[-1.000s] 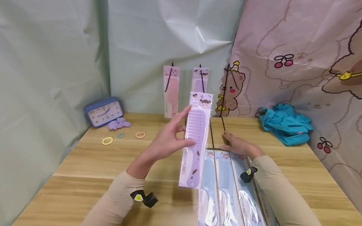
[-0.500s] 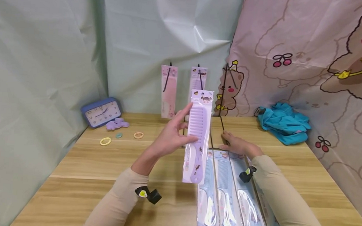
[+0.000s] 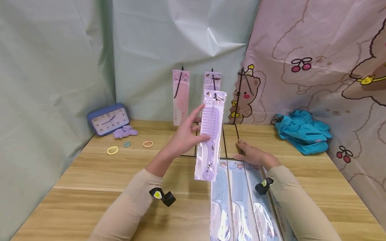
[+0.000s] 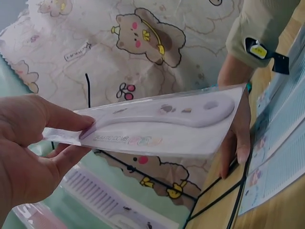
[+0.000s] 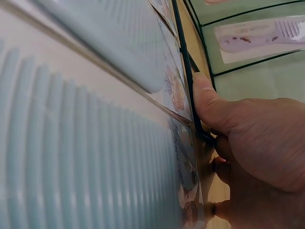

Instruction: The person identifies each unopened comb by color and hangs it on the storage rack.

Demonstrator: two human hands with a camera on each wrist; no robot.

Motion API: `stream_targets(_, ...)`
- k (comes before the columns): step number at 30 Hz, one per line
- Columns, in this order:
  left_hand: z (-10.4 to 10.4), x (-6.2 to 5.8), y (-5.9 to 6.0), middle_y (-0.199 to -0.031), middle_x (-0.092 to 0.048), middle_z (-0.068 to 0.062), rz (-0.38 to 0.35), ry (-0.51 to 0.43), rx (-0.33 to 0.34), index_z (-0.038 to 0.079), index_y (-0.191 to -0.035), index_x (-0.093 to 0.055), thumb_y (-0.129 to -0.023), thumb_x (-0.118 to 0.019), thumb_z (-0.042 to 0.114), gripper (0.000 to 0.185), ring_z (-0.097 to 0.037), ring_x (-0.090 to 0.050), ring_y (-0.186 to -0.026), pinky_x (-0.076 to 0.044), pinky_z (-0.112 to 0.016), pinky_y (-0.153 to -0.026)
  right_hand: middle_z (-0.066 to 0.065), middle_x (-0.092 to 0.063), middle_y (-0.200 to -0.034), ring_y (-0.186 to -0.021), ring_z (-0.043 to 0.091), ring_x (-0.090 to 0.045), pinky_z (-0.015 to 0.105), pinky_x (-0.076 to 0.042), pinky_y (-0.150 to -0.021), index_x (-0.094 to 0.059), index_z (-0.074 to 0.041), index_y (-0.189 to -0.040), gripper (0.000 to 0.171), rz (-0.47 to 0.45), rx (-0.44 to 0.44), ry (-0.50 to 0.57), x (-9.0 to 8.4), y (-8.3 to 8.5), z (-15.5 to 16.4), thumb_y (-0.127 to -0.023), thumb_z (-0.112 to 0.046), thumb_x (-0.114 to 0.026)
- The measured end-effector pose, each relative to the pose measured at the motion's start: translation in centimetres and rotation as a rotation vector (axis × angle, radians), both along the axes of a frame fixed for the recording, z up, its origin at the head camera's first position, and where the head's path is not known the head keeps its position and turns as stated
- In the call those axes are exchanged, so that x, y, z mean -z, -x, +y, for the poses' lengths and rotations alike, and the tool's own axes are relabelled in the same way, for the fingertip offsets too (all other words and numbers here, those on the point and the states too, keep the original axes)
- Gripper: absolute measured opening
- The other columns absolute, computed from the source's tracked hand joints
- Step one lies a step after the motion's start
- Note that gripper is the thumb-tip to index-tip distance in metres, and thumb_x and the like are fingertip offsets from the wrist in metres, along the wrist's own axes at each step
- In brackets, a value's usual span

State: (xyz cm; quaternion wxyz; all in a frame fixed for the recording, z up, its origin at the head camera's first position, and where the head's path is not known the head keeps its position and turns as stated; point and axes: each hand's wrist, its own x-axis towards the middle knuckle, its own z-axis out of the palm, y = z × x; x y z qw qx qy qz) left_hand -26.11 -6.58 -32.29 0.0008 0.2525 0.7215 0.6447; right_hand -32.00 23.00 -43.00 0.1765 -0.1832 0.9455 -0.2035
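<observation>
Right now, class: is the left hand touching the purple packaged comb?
Touching: the left wrist view shows the left hand pinching the purple packaged comb.
</observation>
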Motion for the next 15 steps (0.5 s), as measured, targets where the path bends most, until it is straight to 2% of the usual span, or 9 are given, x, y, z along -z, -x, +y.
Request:
stream_targets(7, 0.5, -0.1, 2.6, -0.114, -0.055, -0.019, -0.018, 0.056, -0.076, 0.032, -0.160, -0.022, -0.078, -0.071, -0.017, 0.107, -0.031, -0.063, -0.089, -0.061, -0.038, -0.072, 0.027, -0.006, -0.163, -0.148, 0.046, -0.009, 0.059, -0.014, -0.118, -0.017, 0.002, -0.158, 0.078, -0.004, -0.008, 0.017, -0.1, -0.2, 0.0, -0.103, -0.040, -0.054)
stream_targets(15, 1.4, -0.9, 5.2, -0.113, -0.053, -0.018, 0.029, 0.169, -0.134, 0.035, -0.160, -0.019, -0.077, -0.073, -0.015, 0.111, -0.028, -0.060, -0.083, -0.061, -0.041, -0.070, 0.027, -0.005, -0.163, -0.147, 0.047, -0.009, 0.059, -0.014, -0.118, -0.017, 0.002, -0.158, 0.079, 0.002, -0.012, 0.020, -0.1, 0.0, 0.0, -0.103, -0.041, -0.054)
